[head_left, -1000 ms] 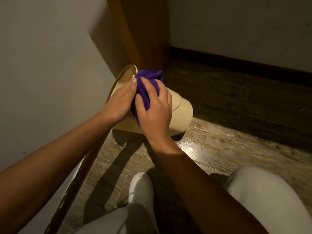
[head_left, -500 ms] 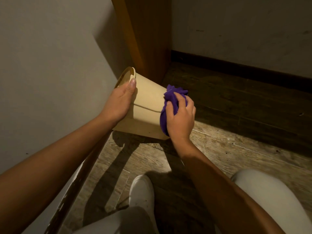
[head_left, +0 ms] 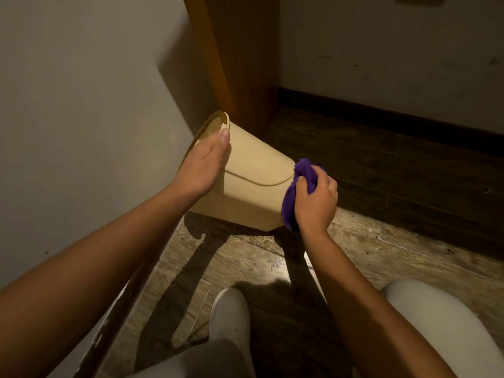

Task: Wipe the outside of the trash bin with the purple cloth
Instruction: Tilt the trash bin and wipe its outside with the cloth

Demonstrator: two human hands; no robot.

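L hand [head_left: 203, 166] closed over rim of trash bin [head_left: 253, 186], thumb on outer wall, fingers hidden behind/inside. Bin tipped on its side near L wall of floor [head_left: 368, 255], mouth twd wall, base end pointing R; lower edge looks to rest on floor. R hand [head_left: 316, 203] fisted around bunched purple cloth [head_left: 293, 199], pressed at base end. Est: wipe underway, upper side wall & base reached; underside + far side prob. left. Can't judge cleanliness.
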